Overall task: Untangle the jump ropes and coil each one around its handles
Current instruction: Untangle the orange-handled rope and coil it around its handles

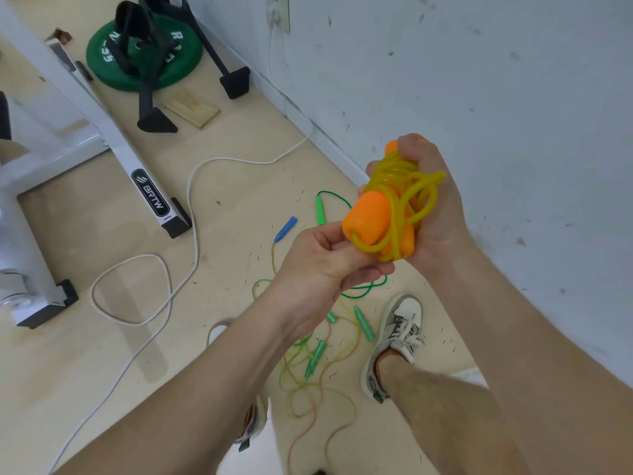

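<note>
Forearms come up from the bottom edge and meet on one rope. The right hand (435, 207) has its fingers curled tight round the upper part of the two orange handles (368, 217), clamping them side by side with the yellow cord (397, 186) wound over them in many turns. The left hand (318, 265) closes on the lower end of those handles, thumb beneath and fingers on the butt. A last loop of cord hangs there, though I cannot tell whether it is pinched or only lying against the fingers. A few turns stand loose on the side of the handles toward the right palm, so this coil looks nearly finished but not yet tucked. I judge that this rope is freed and all but wrapped, and that the others have not been started. On the floor under the handles lies a tangle (308, 382) of thin green, yellowish and orange cords, with several green handles (363, 322) in it. Another green handle (320, 209) and a blue handle (286, 229) lie just left of the orange handles. A right shoe (400, 337) stands below the orange handles beside the tangle. Farther left of them runs a white cable (191, 214). A bench frame (150, 193) and a green weight plate (113, 63) sit well away to their upper left.
</note>
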`<state>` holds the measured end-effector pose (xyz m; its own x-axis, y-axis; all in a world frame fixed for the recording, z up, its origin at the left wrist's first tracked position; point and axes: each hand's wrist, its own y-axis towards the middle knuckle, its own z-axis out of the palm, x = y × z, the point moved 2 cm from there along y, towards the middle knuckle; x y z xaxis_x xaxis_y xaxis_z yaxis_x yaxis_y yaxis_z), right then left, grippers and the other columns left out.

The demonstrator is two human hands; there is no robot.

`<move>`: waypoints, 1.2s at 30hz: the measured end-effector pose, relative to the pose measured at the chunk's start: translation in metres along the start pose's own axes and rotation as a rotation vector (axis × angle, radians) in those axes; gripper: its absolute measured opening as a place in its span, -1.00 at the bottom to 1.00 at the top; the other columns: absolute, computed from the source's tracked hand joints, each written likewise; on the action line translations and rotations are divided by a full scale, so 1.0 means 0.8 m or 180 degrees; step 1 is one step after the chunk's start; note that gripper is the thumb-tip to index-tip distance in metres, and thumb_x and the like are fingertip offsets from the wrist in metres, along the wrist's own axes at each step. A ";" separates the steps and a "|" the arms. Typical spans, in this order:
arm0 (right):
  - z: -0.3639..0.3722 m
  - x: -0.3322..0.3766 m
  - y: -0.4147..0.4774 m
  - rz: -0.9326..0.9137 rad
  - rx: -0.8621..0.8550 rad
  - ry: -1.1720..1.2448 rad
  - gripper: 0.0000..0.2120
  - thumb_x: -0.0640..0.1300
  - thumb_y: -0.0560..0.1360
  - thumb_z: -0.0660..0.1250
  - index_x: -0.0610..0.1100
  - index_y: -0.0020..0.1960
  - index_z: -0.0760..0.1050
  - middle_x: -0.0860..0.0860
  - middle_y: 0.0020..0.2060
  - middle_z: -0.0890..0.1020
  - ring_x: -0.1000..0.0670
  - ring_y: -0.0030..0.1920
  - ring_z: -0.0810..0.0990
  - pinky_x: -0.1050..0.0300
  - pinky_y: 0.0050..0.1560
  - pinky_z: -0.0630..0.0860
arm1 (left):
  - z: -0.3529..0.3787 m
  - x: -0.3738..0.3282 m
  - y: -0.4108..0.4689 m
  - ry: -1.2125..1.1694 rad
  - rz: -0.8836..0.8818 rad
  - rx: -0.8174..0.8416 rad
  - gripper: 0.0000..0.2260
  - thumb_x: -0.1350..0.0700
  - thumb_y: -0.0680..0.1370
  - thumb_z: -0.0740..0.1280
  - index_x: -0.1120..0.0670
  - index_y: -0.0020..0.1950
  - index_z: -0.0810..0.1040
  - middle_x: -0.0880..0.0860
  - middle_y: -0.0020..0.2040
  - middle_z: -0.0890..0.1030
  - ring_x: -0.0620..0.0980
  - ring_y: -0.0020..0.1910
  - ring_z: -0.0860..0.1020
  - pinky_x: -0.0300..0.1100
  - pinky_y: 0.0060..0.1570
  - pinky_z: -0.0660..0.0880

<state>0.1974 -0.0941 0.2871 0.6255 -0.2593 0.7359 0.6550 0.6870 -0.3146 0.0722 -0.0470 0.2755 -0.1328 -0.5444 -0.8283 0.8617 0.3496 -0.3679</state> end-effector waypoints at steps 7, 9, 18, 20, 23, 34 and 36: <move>0.013 -0.003 -0.010 0.0516 0.0088 0.0099 -0.86 -0.03 0.51 0.26 -0.09 -0.06 0.36 -0.08 -0.26 0.44 -0.05 -0.41 0.46 0.20 -0.44 0.48 | -0.012 -0.011 0.003 0.1271 0.0353 -0.0652 -0.82 0.21 0.27 0.34 0.30 -0.22 0.54 0.12 -0.44 0.47 -0.04 -0.51 0.40 -0.28 -0.50 0.36; 0.015 0.001 -0.014 0.0588 0.0152 0.0205 -0.87 -0.02 0.53 0.23 -0.07 -0.12 0.39 -0.08 -0.28 0.49 -0.04 -0.43 0.48 0.21 -0.47 0.47 | -0.031 -0.017 0.009 0.1479 0.0448 -0.1166 -0.96 0.22 0.24 0.30 0.16 -0.37 0.46 0.07 -0.50 0.40 0.00 -0.53 0.35 -0.28 -0.51 0.27; 0.018 -0.010 -0.016 0.0467 0.0460 -0.0714 -0.90 -0.14 0.42 0.32 -0.04 -0.11 0.41 -0.17 -0.25 0.47 -0.08 -0.35 0.49 0.11 -0.33 0.54 | -0.074 -0.044 0.021 0.2458 0.0807 -0.1692 -0.89 0.28 0.41 0.32 0.08 -0.25 0.49 0.13 -0.30 0.60 0.02 -0.53 0.55 -0.20 -0.52 0.40; 0.014 -0.009 -0.016 0.0188 0.0554 -0.1659 -0.81 -0.13 0.35 0.35 -0.02 -0.06 0.43 -0.09 -0.28 0.50 -0.03 -0.32 0.49 0.08 -0.30 0.51 | -0.079 -0.046 0.021 0.3073 0.1067 -0.1698 -0.92 0.18 0.41 0.31 0.00 -0.24 0.49 0.02 -0.28 0.60 0.06 -0.45 0.60 -0.08 -0.41 0.52; 0.021 -0.012 -0.022 -0.0109 0.0930 -0.2970 -0.75 -0.18 0.42 0.42 -0.02 0.01 0.40 0.09 -0.40 0.43 0.09 -0.41 0.44 0.21 -0.40 0.44 | -0.076 -0.043 0.017 0.3788 0.1197 -0.1410 -0.92 0.08 0.39 0.24 -0.03 -0.22 0.51 -0.02 -0.28 0.58 0.05 -0.38 0.60 -0.01 -0.27 0.56; 0.026 -0.024 -0.028 -0.0245 0.1252 -0.4367 -0.62 -0.09 0.40 0.40 0.20 0.08 0.31 0.06 -0.42 0.38 0.06 -0.41 0.39 0.05 -0.33 0.46 | -0.074 -0.039 0.023 0.2699 -0.0149 -0.1153 -0.82 0.30 0.48 0.18 0.18 -0.23 0.54 0.05 -0.38 0.61 -0.07 -0.50 0.58 -0.20 -0.48 0.51; 0.025 -0.025 -0.032 -0.0411 0.1317 -0.4604 -0.49 -0.09 0.38 0.40 0.26 0.20 0.27 0.08 -0.43 0.36 0.09 -0.41 0.38 0.12 -0.34 0.41 | -0.072 -0.042 0.023 0.2335 -0.0329 -0.1107 -0.83 0.30 0.48 0.18 0.19 -0.23 0.54 0.06 -0.40 0.62 -0.06 -0.51 0.55 -0.27 -0.51 0.44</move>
<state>0.1601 -0.0929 0.2925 -0.5313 0.3720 0.7612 0.3550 0.9135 -0.1987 0.0643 0.0213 0.2725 -0.5938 0.0086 -0.8046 0.6424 0.6071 -0.4677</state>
